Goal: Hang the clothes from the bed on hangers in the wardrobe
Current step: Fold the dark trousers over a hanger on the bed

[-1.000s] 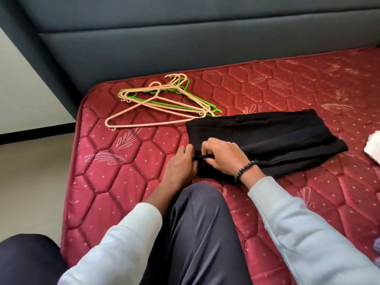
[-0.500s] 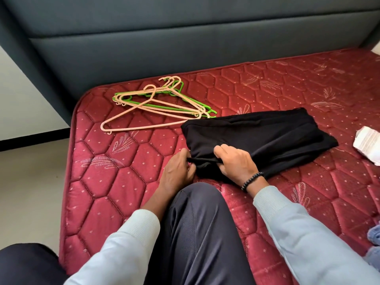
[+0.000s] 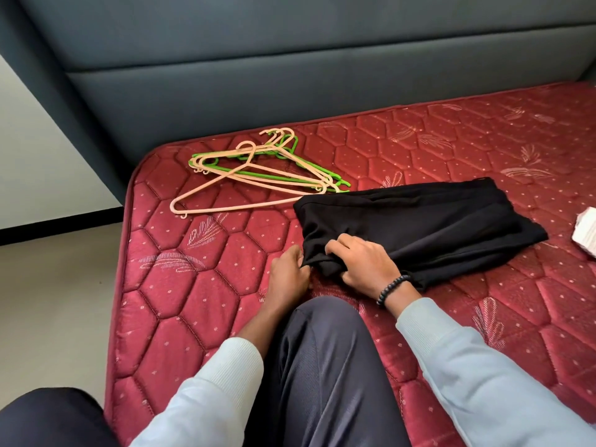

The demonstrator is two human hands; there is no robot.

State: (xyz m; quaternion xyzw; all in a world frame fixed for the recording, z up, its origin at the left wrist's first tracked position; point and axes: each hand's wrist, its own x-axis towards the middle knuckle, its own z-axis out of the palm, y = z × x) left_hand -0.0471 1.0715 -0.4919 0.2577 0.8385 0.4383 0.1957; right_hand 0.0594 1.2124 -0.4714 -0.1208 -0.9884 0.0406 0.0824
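A folded black garment (image 3: 419,227) lies on a red quilted mattress (image 3: 193,301), near its corner. 2 hands work at the garment's near edge — the left hand (image 3: 288,274) pinches a fold of the cloth, and the right hand (image 3: 364,264), a beaded bracelet (image 3: 392,288) at its wrist, curls its fingers round the bunched fabric. A loose pile of peach and green hangers (image 3: 258,169) lies just beyond the garment. A dark grey padded headboard (image 3: 290,69) stands behind.
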